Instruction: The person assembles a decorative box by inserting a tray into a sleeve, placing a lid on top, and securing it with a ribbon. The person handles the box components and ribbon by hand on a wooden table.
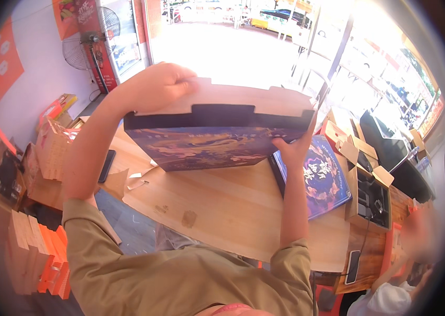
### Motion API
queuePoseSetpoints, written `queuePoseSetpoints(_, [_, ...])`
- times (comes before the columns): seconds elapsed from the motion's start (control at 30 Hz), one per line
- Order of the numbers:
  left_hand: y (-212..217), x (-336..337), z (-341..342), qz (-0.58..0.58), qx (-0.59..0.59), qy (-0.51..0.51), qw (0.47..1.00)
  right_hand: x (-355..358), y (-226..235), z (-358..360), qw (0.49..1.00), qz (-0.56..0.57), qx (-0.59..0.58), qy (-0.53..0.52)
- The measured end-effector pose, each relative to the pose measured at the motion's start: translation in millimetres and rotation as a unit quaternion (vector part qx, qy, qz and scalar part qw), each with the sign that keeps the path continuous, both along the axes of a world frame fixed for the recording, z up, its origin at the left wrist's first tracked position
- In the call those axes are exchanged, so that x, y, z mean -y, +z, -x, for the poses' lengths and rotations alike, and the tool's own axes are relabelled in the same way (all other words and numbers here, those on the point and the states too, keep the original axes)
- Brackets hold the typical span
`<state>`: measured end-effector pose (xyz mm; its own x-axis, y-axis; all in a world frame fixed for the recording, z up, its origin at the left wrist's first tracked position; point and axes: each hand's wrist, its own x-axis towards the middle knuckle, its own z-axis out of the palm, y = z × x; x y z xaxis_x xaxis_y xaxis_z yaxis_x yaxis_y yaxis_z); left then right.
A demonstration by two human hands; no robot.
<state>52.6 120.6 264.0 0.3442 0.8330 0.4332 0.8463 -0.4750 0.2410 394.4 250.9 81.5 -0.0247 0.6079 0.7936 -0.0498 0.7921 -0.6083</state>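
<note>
A large flat cardboard gift box (pixel 206 146), dark blue and purple with a golden swirling pattern, stands tilted on the wooden table in front of me. Its upper end has a pale cardboard flap (pixel 233 98) with notched edges raised. My left hand (pixel 162 86) is closed on the flap at the upper left, fingers bent over the edge. At the right end, my right hand (pixel 294 151) grips the side, thumb on the patterned face and its other fingers hidden behind. A second decorated blue box (pixel 320 176) lies on the table beside my right forearm.
The wooden table (pixel 222 195) bears paper scraps and a dark phone (pixel 107 166) at left. An open carton (pixel 372 197) with black contents sits at right, near a white phone (pixel 354 267). Another person (pixel 391 295) is at lower right. Stacked orange boxes (pixel 54 263) stand lower left.
</note>
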Motion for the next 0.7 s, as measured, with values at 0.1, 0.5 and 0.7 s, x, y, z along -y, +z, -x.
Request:
queuePoseSetpoints(0.1, [19.8, 1.2, 1.0, 0.181, 0.037, 0.010, 0.983, 8.2, -5.1, 11.8, 0.998, -0.036, -0.026, -0.033])
queuePoseSetpoints(0.5, [26.8, 15.5, 7.4, 0.218, -0.035, 0.002, 0.975, 48.1, 8.8, 12.5, 0.994, -0.094, -0.045, -0.025])
queuePoseSetpoints(0.7, [31.8, 12.7, 7.2, 0.264, -0.010, 0.031, 0.964, 56.0, 11.1, 16.1, 0.995, -0.071, -0.057, 0.028])
